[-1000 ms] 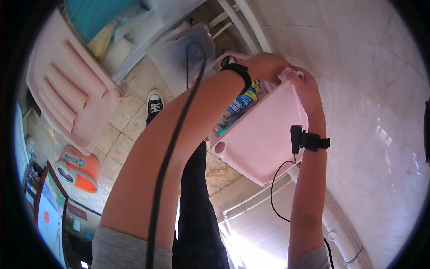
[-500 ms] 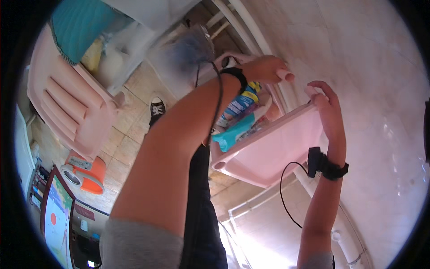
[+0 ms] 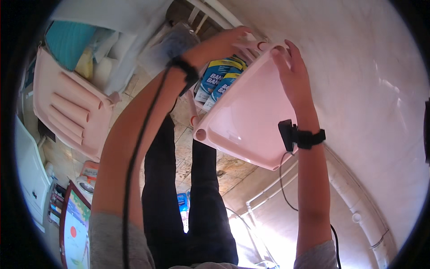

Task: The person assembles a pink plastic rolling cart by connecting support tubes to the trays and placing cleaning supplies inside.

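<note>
A pink plastic shelf tray point(image 3: 251, 107) hangs tilted in front of me. My right hand point(image 3: 293, 74) is closed on its far right corner, thumb on the near face and fingers over the rim. My left hand point(image 3: 233, 38) is at the far side, curled at a pink tube point(image 3: 253, 45) whose open end points toward the tray's far corner; its fingers are partly hidden. Another pink tube point(image 3: 192, 110) stands beside the tray's near left corner. Blue-and-yellow packets point(image 3: 219, 78) lie beneath, partly covered by the tray.
A second pink tray point(image 3: 49, 110) at left bears several loose pink tubes point(image 3: 71, 114). Beyond it are a teal ribbed item point(image 3: 69, 42) and plastic bags. An orange container point(image 3: 89, 170) stands on the tiled floor point(image 3: 181, 139). A pale wall point(image 3: 358, 89) and white pipes point(image 3: 354, 201) run along the right.
The tray has moved left and tilted, showing more of its inner face, with my right hand holding its corner. My left hand has shifted left and farther away. My view has shifted too.
</note>
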`<move>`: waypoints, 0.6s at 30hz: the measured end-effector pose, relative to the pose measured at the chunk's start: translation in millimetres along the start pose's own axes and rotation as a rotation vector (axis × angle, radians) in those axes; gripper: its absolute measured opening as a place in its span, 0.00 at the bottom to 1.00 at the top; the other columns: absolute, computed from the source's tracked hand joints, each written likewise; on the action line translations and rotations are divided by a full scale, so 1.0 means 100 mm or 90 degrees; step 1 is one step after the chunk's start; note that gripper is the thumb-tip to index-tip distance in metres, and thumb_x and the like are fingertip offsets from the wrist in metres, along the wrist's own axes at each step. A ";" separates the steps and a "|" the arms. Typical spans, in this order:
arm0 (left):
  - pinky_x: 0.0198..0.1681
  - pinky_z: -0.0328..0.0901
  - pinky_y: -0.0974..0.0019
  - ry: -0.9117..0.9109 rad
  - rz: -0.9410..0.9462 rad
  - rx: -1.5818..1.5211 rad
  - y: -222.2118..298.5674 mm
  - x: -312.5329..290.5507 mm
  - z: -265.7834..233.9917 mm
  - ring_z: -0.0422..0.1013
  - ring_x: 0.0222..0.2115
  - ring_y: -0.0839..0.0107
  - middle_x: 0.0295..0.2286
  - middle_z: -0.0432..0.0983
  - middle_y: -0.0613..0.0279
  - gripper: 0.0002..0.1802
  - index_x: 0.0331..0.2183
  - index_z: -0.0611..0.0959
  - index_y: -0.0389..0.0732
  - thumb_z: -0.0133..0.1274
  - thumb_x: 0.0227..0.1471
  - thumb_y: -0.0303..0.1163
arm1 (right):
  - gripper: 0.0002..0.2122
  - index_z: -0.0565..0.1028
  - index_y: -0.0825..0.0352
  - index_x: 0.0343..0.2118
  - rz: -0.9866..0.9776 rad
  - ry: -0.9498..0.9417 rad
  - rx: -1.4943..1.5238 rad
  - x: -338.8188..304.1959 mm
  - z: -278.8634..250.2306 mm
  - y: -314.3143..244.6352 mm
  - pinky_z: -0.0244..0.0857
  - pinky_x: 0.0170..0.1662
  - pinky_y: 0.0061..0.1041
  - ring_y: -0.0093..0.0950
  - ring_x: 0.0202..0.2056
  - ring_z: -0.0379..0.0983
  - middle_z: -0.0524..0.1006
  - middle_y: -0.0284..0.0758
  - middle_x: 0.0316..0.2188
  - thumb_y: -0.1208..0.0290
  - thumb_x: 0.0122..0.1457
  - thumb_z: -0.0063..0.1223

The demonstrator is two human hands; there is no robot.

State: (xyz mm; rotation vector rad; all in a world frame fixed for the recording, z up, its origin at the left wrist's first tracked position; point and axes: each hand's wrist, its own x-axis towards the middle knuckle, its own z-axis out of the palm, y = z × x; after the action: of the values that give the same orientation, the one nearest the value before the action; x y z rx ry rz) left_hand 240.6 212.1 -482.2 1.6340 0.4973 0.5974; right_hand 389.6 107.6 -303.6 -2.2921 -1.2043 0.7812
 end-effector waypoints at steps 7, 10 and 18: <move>0.48 0.65 0.69 0.184 -0.155 -0.117 0.88 -1.21 -0.46 0.70 0.41 0.74 0.37 0.74 0.63 0.11 0.43 0.77 0.36 0.48 0.57 0.19 | 0.16 0.71 0.70 0.49 -0.142 0.153 -0.131 -1.22 -0.96 0.57 0.60 0.53 0.36 0.42 0.48 0.69 0.73 0.43 0.48 0.72 0.58 0.55; 0.38 0.62 0.71 0.247 -0.166 -0.038 1.64 -1.66 0.00 0.65 0.31 0.73 0.30 0.69 0.63 0.07 0.32 0.74 0.36 0.42 0.53 0.15 | 0.12 0.72 0.69 0.45 0.065 0.260 -0.084 -2.17 -1.30 1.39 0.62 0.49 0.32 0.34 0.44 0.69 0.74 0.38 0.43 0.74 0.59 0.53; 0.41 0.65 0.55 -0.359 -0.034 0.029 2.78 -1.97 2.13 0.72 0.36 0.56 0.30 0.75 0.55 0.14 0.30 0.78 0.40 0.53 0.36 0.17 | 0.14 0.72 0.69 0.48 0.566 0.219 0.338 -4.14 -0.71 2.77 0.67 0.41 0.24 0.24 0.39 0.72 0.77 0.35 0.40 0.76 0.59 0.47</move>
State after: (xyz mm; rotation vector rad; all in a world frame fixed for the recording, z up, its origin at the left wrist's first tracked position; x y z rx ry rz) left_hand 220.1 -113.9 -248.2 1.7349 0.1368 0.0705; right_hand 409.5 -394.7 -302.8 -2.2905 0.2196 0.7963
